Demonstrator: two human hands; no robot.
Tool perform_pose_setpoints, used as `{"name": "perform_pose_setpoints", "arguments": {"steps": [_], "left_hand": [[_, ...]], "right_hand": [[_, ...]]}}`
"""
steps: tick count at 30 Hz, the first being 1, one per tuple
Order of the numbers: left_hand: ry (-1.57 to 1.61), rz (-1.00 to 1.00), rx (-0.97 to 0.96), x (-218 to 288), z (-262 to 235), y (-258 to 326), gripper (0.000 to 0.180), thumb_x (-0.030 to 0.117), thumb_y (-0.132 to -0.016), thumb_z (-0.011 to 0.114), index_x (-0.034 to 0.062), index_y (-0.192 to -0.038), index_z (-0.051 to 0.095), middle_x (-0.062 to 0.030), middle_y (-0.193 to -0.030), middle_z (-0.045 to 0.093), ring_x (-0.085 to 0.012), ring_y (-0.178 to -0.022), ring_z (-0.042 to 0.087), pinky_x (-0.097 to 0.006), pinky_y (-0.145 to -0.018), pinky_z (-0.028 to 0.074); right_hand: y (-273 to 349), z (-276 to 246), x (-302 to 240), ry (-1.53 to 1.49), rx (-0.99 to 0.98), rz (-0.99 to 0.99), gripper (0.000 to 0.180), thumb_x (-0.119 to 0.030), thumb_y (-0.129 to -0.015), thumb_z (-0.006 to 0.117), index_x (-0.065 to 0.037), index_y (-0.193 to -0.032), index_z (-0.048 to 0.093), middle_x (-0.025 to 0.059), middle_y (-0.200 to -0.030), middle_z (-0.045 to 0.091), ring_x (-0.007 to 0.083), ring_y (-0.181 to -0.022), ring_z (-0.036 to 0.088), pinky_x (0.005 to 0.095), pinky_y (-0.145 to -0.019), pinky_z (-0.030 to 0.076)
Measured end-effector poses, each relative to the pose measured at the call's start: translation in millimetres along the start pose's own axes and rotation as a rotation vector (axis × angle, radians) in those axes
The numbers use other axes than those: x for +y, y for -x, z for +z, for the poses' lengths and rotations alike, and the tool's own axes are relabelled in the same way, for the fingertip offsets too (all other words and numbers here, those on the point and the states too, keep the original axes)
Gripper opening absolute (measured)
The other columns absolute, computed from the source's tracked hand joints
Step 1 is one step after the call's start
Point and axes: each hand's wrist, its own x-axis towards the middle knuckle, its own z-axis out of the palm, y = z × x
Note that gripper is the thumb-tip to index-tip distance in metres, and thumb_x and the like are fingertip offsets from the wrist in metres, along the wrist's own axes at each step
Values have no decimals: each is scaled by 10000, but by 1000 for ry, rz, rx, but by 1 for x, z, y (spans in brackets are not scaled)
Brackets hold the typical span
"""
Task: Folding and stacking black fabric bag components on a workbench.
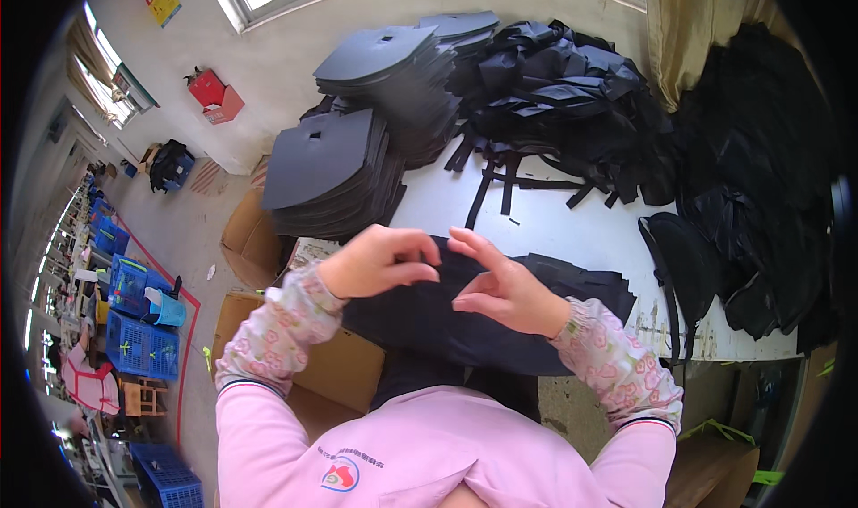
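Observation:
My left hand [380, 260] and my right hand [496, 285] hover close together above a piece of black fabric [474, 325] that lies on the near edge of the white table [572, 231] and hangs over it toward me. The left hand's fingers curl inward and its fingertips reach the fabric's top edge. The right hand's fingers are spread, with the thumb and forefinger pointing toward the left hand. I cannot tell whether either hand pinches the fabric. Both sleeves are pink with a flower pattern.
Two tall stacks of dark grey cut panels [335, 168] [393, 75] stand at the table's far left. A heap of black strapped pieces [559, 88] covers the back, black bags [760, 195] pile at the right. Cardboard boxes [259, 240] sit left, blue crates [143, 343] on the floor.

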Motion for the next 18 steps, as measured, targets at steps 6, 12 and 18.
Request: {"name": "perform_pose_setpoints", "arguments": {"steps": [6,12,18], "left_hand": [[-740,166,699,-45,-61,-6,533,253,-770,830,66,-1207,588,-133,-1038,677,-244,-924,656,-371,-812,521],[-800,-311,563,-112,-125,33,655,297,-750,818,117,-1316,541,-218,-1167,655,-383,-1084,632,-413,-933,501],[-673,-86,661,-94,-124,37,466,124,-870,671,88,-1324,572,-224,-1160,662,-388,-1051,646,-395,-906,506]], "right_hand": [[-7,1,34,8,184,113,152,-51,-934,636,25,-1065,652,75,-878,708,113,-720,687,244,-684,571],[-1,-14,43,-35,174,193,177,-96,-935,656,27,-1063,665,58,-831,706,123,-700,699,238,-655,569],[-6,-7,41,-48,199,159,170,-125,-924,686,7,-1029,702,36,-805,695,102,-664,672,222,-643,560]]}}
